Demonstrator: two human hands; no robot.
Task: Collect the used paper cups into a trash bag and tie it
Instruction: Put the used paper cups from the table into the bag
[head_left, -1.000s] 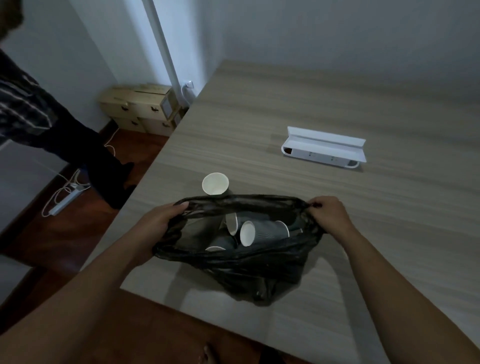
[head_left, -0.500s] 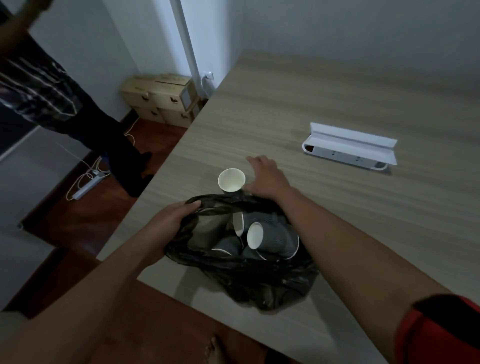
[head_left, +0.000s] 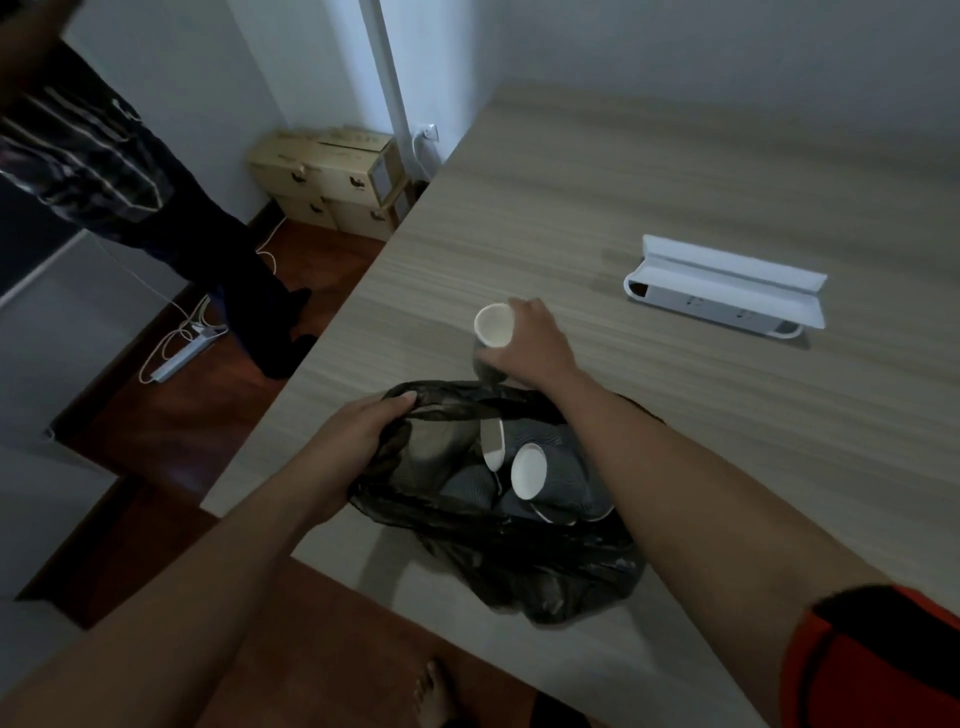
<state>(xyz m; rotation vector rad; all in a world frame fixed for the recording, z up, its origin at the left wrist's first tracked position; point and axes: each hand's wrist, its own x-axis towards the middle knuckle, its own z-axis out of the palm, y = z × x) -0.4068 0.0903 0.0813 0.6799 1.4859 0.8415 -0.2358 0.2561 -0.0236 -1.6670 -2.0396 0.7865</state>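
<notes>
Just beyond the left hand (head_left: 358, 434) | head view: right hand (head_left: 530, 348) is gripping a paper cup (head_left: 493, 338) (tilted, white inside showing) over the trash bag (head_left: 519, 545) | left hand is clutching the bag's rim | more cups (head_left: 527, 470) are lying inside, beneath the right forearm | table (head_left: 675, 441) is bearing the bag

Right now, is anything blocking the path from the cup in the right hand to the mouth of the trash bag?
Nothing visible does. The right hand grips the paper cup just beyond the trash bag, whose near rim the left hand holds open. Cups already inside lie low in the bag, below its mouth.
</notes>
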